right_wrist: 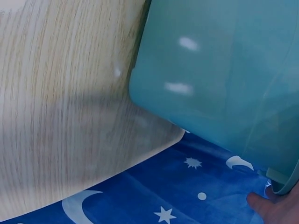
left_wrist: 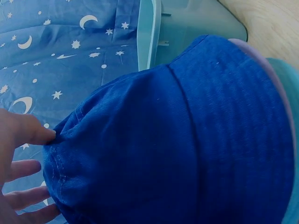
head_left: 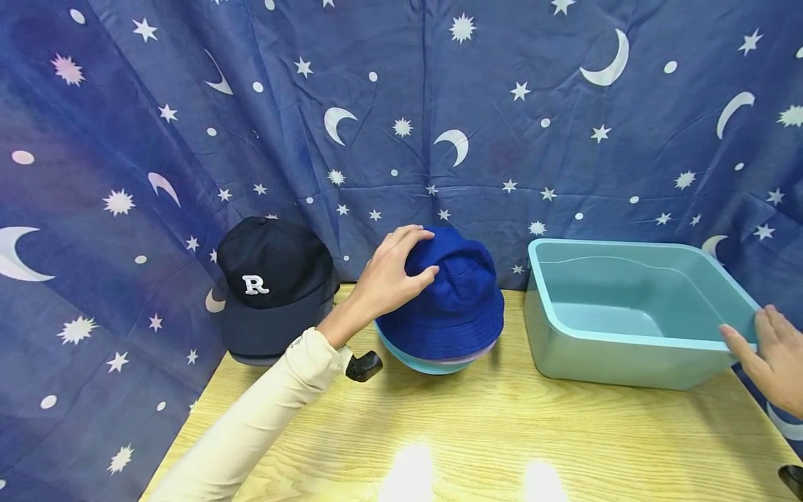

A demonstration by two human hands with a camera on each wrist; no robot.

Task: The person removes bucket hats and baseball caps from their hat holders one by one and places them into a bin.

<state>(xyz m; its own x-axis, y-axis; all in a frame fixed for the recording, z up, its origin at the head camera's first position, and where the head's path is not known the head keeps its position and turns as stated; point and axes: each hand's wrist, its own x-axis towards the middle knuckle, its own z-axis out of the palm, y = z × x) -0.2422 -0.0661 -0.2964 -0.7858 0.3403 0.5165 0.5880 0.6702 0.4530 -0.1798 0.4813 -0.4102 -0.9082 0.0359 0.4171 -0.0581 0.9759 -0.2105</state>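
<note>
Blue cloth touches the fingertips (left_wrist: 49, 135) of the left hand (head_left: 392, 272), which sits at ten o'clock on the bucket hat (head_left: 458, 286), its fingers spread and not closed on the crown. Beneath that hat show a lilac brim (left_wrist: 266, 67) and an aqua brim (head_left: 433, 367) (a nested stack, apparently). At nine o'clock sits a black cap (head_left: 276, 261); at three, a teal bin (head_left: 596, 359). The right hand (head_left: 778, 359) touches the bin's four o'clock corner; whether it grips, I cannot tell. All visible headwear is outside the bin, so the work seems barely begun, most of it left.

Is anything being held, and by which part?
The right hand holds the teal bin by the rim at its near right corner. The left hand touches the crown of the blue hat; whether it grips cannot be told.
</note>
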